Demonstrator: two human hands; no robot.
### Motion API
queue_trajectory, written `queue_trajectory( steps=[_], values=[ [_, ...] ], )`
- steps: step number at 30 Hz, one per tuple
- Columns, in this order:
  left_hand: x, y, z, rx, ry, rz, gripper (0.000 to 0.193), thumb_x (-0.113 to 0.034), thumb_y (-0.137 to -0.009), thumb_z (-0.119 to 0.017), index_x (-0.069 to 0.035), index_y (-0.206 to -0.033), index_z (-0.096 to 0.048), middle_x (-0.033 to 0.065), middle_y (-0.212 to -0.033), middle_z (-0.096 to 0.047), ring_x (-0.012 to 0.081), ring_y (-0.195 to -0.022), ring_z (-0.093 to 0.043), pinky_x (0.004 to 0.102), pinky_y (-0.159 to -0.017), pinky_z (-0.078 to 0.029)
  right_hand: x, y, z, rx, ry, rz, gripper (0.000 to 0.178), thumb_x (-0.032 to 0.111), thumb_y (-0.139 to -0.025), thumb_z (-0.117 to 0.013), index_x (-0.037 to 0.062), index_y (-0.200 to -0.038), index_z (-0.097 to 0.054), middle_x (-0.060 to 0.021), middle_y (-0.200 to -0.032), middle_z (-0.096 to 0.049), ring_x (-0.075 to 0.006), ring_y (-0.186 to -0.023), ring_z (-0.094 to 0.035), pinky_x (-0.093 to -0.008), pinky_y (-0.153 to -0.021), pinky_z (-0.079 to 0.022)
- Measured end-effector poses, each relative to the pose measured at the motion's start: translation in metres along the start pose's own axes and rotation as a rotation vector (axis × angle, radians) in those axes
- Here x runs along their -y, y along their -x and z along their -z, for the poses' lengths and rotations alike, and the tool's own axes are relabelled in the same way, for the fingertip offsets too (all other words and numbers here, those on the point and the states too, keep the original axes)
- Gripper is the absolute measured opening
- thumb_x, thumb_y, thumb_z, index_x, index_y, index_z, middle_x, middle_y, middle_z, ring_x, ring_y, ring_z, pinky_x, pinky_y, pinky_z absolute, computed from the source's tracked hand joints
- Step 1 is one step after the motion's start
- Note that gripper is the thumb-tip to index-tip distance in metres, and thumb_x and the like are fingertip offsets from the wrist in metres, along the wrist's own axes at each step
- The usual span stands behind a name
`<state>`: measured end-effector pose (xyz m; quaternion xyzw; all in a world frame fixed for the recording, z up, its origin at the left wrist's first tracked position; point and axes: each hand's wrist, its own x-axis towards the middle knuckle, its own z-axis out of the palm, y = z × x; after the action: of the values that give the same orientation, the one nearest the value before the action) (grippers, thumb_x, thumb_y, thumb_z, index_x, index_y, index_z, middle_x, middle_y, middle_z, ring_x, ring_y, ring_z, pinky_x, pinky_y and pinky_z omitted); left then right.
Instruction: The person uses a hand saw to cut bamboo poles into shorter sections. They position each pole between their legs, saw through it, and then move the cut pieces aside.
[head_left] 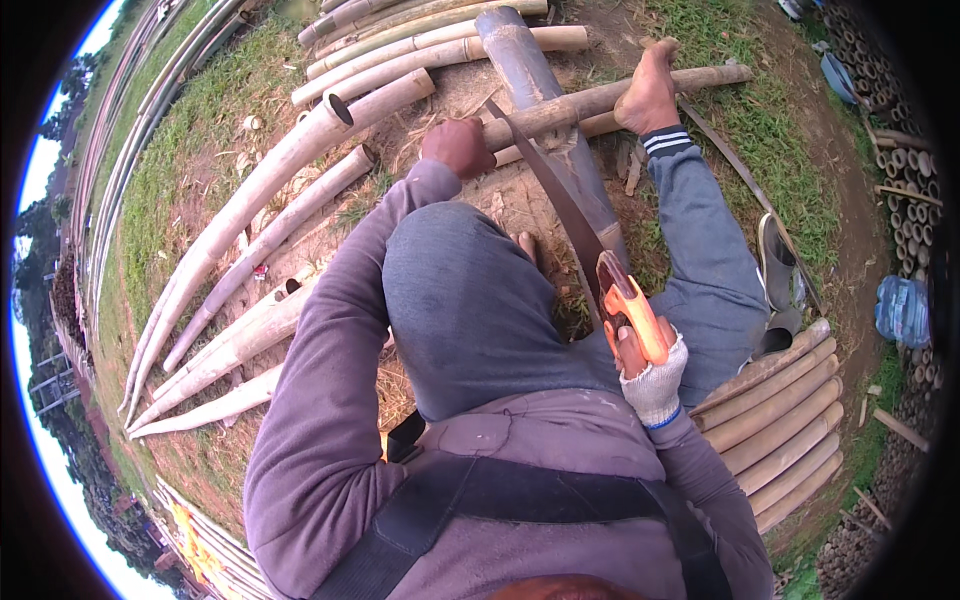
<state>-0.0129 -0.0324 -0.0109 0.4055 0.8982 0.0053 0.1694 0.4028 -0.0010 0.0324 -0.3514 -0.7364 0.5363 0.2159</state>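
Observation:
My right hand, in a white fingerless glove, is closed round the orange handle of a handsaw. The saw's dark blade slants up and left, its tip beside a bamboo pole. Whether the teeth touch the pole I cannot tell. My bare left hand is wrapped round the pole's left end. The pole lies across a thicker grey bamboo log. My bare foot presses on the pole farther right. Another bamboo piece lies just under the pole.
Long bamboo poles lie on the grass at left, more at the far side. Cut bamboo lengths sit side by side at right, near sandals and a blue plastic jug. Stacked bamboo pieces line the right edge.

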Motion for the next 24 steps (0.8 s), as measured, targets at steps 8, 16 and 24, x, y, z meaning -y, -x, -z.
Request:
queue_trajectory(
  steps=[8,16,24],
  values=[
    [-0.016,-0.002,0.01,-0.001,0.006,-0.007,0.039,-0.026,-0.08,-0.072,-0.004,-0.112,-0.076,0.0254,-0.11,-0.077,0.0397,-0.105,-0.076,0.0474,-0.092,-0.061,-0.008,-0.155,-0.095,-0.119,0.098,0.217,0.025,0.019,-0.095,-0.076,-0.0036,-0.096,-0.067,-0.0156,-0.077,-0.067,-0.0285,-0.07,-0.066,-0.0397,-0.068,-0.052],
    [-0.007,0.008,0.006,0.026,0.004,0.039,0.038,-0.026,-0.081,-0.072,-0.004,-0.111,-0.076,0.025,-0.109,-0.077,0.0403,-0.105,-0.076,0.0479,-0.093,-0.061,0.012,-0.006,0.005,0.052,0.015,-0.017,0.014,0.006,-0.094,-0.073,-0.0051,-0.096,-0.065,-0.0133,-0.075,-0.062,-0.0244,-0.064,-0.064,-0.0376,-0.06,-0.05],
    [-0.014,0.002,0.013,0.014,0.007,0.013,0.04,-0.027,-0.081,-0.071,-0.003,-0.112,-0.076,0.0251,-0.11,-0.077,0.0398,-0.105,-0.076,0.0485,-0.093,-0.061,0.0,-0.158,-0.103,-0.09,0.113,0.171,0.021,0.016,-0.096,-0.075,-0.0022,-0.095,-0.064,-0.0106,-0.073,-0.065,-0.0181,-0.063,-0.065,-0.036,-0.059,-0.052]
  ],
)
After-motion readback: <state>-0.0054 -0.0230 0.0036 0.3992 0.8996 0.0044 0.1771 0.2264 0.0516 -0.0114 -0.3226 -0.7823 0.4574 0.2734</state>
